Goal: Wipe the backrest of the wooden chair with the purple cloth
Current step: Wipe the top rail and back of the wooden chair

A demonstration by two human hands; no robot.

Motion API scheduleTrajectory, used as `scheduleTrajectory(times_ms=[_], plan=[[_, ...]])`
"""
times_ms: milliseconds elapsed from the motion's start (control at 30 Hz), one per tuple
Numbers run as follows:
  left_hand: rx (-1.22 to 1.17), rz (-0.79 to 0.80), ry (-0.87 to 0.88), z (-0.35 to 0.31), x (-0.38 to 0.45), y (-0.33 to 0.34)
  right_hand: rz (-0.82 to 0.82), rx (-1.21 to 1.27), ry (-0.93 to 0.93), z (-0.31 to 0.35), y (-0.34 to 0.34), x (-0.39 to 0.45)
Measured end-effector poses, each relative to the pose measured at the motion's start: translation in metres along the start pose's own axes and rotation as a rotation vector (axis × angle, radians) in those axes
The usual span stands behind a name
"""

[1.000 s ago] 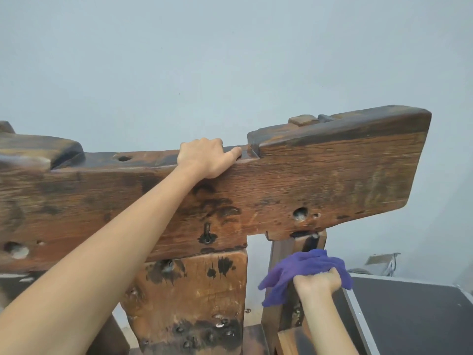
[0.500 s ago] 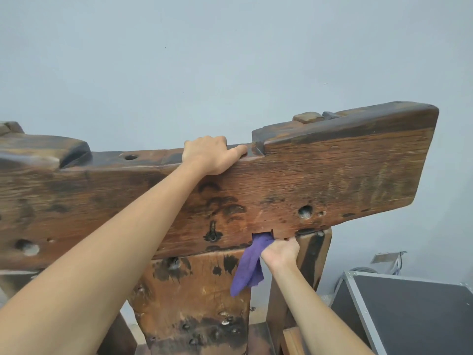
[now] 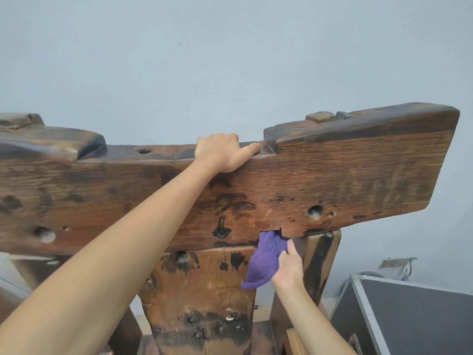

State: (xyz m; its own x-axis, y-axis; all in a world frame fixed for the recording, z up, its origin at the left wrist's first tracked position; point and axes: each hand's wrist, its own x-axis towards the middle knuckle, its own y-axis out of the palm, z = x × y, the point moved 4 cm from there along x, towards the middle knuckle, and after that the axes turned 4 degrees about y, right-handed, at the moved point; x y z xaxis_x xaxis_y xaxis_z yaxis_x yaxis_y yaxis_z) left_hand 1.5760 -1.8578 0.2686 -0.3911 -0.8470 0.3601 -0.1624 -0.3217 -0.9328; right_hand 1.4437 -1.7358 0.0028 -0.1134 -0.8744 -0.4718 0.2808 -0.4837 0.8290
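backrest (image 3: 332, 185): dark worn wood, holes and black stains, wide top plank | left hand (image 3: 225, 153): curled over plank's top edge, gripping it as before | cloth (image 3: 266, 257): purple, bunched, under plank's lower edge at the notch | right hand (image 3: 289, 267): grips cloth, now lower than half a second ago

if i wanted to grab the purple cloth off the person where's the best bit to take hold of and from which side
Probably the loose tail of the purple cloth, hanging free below the right hand that grips its middle. Come from the lower left, in front of the central back slat: the cloth's top is tucked under the top rail, and the hand blocks the right.
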Motion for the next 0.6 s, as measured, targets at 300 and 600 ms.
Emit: scheduleTrajectory(times_ms=[300,600], plan=[[-0.135,0.024,0.209,0.018,-0.045,-0.018,0.075,-0.186,0.220,-0.073,0.001,-0.072],[0.083,-0.155,0.084,0.237,-0.148,-0.095,0.025,-0.313,0.445,-0.240,0.058,-0.069]])
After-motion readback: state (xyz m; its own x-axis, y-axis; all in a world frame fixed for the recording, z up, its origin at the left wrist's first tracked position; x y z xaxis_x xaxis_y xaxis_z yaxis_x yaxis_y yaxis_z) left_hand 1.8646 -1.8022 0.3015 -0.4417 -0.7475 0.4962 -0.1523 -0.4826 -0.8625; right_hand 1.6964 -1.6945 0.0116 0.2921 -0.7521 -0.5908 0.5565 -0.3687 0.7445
